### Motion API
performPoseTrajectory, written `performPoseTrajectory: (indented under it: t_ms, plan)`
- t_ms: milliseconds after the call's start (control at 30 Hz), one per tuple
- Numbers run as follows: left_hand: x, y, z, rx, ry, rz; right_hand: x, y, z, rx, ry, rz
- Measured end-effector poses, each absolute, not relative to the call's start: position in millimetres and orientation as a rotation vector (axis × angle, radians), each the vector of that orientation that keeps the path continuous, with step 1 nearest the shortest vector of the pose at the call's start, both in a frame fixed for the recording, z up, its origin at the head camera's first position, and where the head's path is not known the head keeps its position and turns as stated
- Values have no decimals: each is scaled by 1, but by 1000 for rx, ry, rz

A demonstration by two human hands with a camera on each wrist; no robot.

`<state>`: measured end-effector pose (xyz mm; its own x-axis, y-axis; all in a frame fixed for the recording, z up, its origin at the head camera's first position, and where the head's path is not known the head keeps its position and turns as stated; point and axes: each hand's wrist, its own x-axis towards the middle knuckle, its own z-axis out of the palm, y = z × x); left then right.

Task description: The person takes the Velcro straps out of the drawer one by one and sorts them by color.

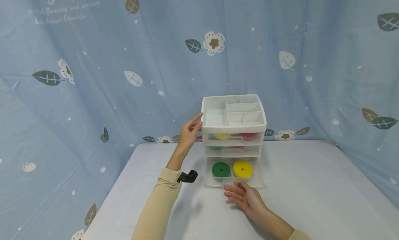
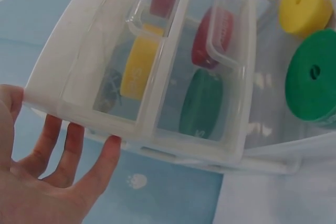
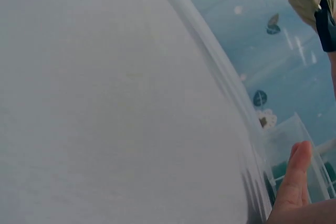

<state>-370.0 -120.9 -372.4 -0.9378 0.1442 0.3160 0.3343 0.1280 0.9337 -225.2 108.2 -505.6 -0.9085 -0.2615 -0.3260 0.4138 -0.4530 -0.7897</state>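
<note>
Left hand (image 1: 187, 134) had fingers spread, fingertips against the left side of the drawer unit (image 1: 233, 128), centre-right of frame; left wrist view showed the contact. Right hand (image 1: 249, 200), lower centre-right, had loose, slightly bent fingers at the front of the bottom drawer (image 1: 258, 179); couldn't tell if they touched its handle (image 1: 229, 181).

Bottom drawer was pulled out and held 2 discs lying flat: green disc (image 1: 218, 171) on the left, yellow disc (image 1: 239, 171) on the right, just beside each other. Above it, 2 closed drawers: top had a yellow piece (image 1: 222, 136) left and a red piece (image 1: 248, 136) right; middle had a green piece (image 1: 215, 148) left and a red block (image 1: 237, 147) right. Unit stood upright, divided tray (image 1: 215, 117) on top.

White table (image 1: 299, 184) filled the lower frame. Beige sleeve (image 1: 156, 205) at lower left of centre, black device (image 1: 188, 177) at its cuff. Blue curtain (image 1: 168, 53) with leaves and flowers across the upper frame.
</note>
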Motion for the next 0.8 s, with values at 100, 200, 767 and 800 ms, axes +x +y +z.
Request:
performPoseTrajectory:
  t_ms: [100,200,767,800]
  plan:
    - [-369,-120,-372,-477,-2249,-1914,-219,110,-505,223,1353,-2351]
    - [-369,-120,-372,-474,-2248,-1908,-213,112,-505,208,1337,-2333]
    - [-369,-119,-372,-466,-2236,-1909,-205,114,-507,186,1316,-2290]
    - [-372,-119,-375,-458,-2229,-1899,-205,114,-507,186,1316,-2289]
